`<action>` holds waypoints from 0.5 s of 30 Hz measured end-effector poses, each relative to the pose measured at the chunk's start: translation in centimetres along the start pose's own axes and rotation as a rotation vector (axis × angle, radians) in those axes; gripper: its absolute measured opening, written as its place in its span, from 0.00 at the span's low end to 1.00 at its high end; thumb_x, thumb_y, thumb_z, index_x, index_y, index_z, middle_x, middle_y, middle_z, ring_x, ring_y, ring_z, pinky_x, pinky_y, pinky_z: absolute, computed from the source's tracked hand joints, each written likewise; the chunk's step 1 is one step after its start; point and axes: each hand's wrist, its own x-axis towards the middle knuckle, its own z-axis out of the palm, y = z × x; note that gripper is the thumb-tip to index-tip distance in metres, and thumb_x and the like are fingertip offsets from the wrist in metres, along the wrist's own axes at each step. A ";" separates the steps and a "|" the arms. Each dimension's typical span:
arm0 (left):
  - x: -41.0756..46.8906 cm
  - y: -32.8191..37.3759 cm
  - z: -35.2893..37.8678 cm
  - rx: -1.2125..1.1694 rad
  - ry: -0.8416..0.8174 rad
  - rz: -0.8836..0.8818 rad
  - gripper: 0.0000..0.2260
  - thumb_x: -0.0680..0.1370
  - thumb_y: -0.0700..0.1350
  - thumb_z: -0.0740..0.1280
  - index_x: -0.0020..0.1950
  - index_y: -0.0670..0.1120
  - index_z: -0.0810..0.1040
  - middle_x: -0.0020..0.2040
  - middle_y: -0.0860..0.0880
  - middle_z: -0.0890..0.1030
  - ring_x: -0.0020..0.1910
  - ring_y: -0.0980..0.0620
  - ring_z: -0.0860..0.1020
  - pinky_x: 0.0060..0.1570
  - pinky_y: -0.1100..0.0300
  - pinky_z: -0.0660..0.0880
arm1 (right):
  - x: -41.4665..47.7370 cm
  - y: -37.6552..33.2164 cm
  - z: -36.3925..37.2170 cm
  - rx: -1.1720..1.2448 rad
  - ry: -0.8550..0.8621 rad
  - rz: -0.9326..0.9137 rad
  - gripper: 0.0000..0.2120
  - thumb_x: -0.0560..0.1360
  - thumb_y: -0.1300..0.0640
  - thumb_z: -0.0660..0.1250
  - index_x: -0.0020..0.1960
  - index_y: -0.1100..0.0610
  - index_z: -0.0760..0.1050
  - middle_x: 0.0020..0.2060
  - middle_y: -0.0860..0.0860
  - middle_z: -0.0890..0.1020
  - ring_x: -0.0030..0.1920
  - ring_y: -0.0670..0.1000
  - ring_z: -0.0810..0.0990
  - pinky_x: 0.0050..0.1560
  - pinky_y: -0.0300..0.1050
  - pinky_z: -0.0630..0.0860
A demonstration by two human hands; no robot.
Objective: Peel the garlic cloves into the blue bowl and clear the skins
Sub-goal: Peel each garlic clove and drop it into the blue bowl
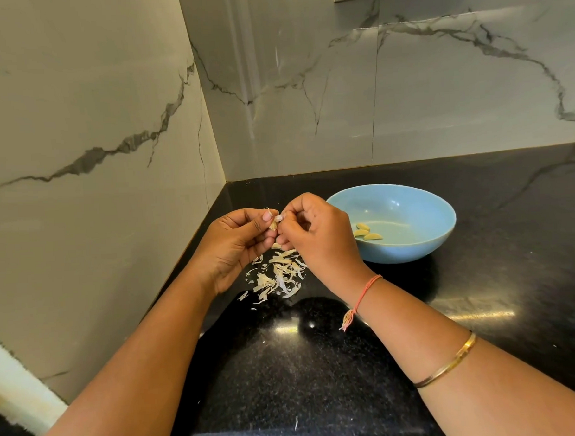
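- Left hand (238,244) and right hand (318,238) meet above the black counter (499,274), both pinching 1 garlic clove (273,225) between curled fingertips — a wisp of skin sticks up.
- Blue bowl (412,249) sits at 3 o'clock of the hands, holding 3 peeled cloves (366,233).
- Loose skins (279,277) lie on the counter at 6 o'clock, just below the hands.

Both hands meet above the black tabletop (319,364), near the wall corner. The left hand (234,243) and right hand (316,236) pinch one garlic clove (273,225) between their fingertips, with a bit of skin sticking up from it. Below them a pile of skins (279,277) lies on the tabletop. Just right of the hands stands the blue bowl (412,242) with three peeled cloves (366,232) inside. The right forearm carries a thread band (365,292) and a gold bangle (450,362).
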 end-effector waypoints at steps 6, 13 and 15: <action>0.2 -0.1 -0.1 0.071 -0.010 0.023 0.07 0.67 0.42 0.68 0.43 0.43 0.80 0.33 0.48 0.81 0.31 0.57 0.79 0.34 0.67 0.78 | 0.2 0.3 -0.2 0.035 0.021 0.037 0.04 0.77 0.60 0.61 0.45 0.60 0.72 0.34 0.56 0.82 0.32 0.49 0.83 0.34 0.51 0.82; 0.5 -0.2 -0.5 0.066 0.104 0.054 0.04 0.75 0.38 0.66 0.47 0.43 0.80 0.35 0.50 0.83 0.34 0.58 0.81 0.36 0.66 0.79 | 0.2 0.2 -0.2 0.036 0.013 0.074 0.05 0.77 0.60 0.60 0.44 0.60 0.70 0.34 0.56 0.82 0.33 0.50 0.83 0.35 0.54 0.81; 0.5 -0.2 -0.5 0.028 0.141 0.062 0.04 0.75 0.38 0.66 0.48 0.43 0.80 0.36 0.50 0.84 0.34 0.58 0.82 0.37 0.67 0.79 | -0.1 0.1 -0.3 -0.114 -0.059 0.047 0.05 0.76 0.60 0.62 0.42 0.59 0.71 0.33 0.55 0.81 0.33 0.51 0.81 0.35 0.51 0.80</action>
